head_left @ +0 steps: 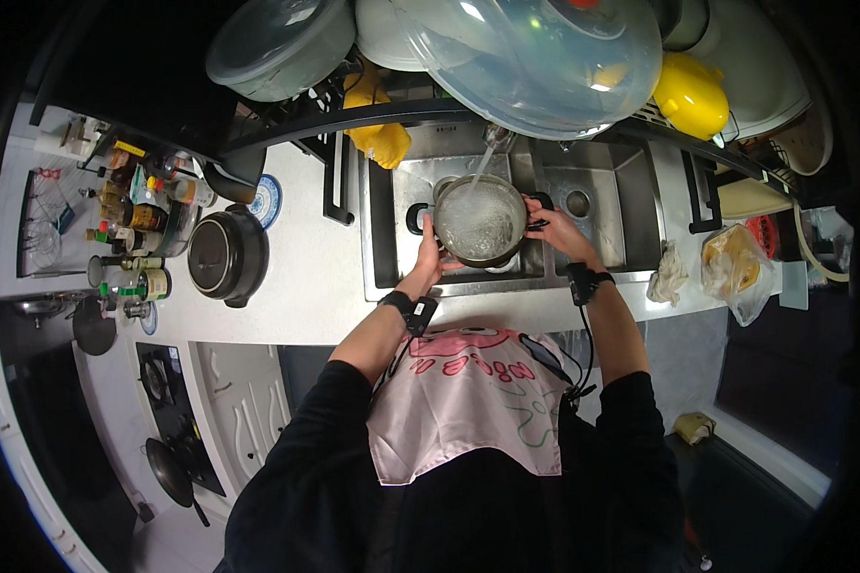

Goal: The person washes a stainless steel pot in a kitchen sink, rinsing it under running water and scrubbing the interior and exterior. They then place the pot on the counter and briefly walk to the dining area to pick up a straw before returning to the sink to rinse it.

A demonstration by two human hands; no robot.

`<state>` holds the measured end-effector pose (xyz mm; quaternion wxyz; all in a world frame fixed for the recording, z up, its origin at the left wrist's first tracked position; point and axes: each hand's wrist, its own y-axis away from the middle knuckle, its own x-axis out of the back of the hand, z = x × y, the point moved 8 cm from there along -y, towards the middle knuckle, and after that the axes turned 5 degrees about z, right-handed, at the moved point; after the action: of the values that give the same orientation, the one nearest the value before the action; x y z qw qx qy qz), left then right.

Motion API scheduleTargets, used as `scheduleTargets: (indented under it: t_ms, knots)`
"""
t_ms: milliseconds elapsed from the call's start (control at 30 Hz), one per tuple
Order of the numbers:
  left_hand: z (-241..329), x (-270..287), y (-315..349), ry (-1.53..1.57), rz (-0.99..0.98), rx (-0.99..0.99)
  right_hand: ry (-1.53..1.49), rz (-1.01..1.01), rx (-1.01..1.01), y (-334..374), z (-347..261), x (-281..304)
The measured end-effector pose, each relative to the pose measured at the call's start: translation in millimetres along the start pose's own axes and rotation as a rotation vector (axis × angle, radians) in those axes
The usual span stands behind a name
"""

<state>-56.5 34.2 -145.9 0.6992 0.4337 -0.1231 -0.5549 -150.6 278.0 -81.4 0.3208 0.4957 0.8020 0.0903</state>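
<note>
A small metal pot (481,239) with black side handles is held over the left basin of a steel double sink (607,181). Water runs into it from a tap (499,139), and the water surface is bubbling. My left hand (430,258) is closed on the pot's near left side, thumb up along the wall beside the left handle (416,219). At the right handle, my right hand (556,236) grips with its fingers around it. The pot's underside is hidden, so I cannot tell whether it touches the basin.
Above the sink, a dish rack (354,116) carries bowls, a clear cover (554,81) and a yellow lidded thing (688,95). A yellow cloth (382,143) hangs there. On the left counter stand a dark lidded pot (227,256) and several bottles; a rag (669,275) and plastic bag (736,272) lie right.
</note>
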Motion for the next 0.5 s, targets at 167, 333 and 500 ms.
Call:
scheduleTargets:
  t_ms: [167, 333, 500]
  knots:
    - [5.3, -1.9, 3.2, -0.028, 0.001, -0.010, -0.044, -0.021, -0.005, 1.8, -2.1, -1.9]
    - [8.2, -2.6, 2.0, -0.039, -0.027, -0.025, -0.083, 0.013, -0.021, -2.7, 4.9, 6.0]
    - [5.9, -2.0, 3.9, -0.055, -0.004, -0.026, -0.079, -0.024, -0.010, -2.5, 5.8, 5.4]
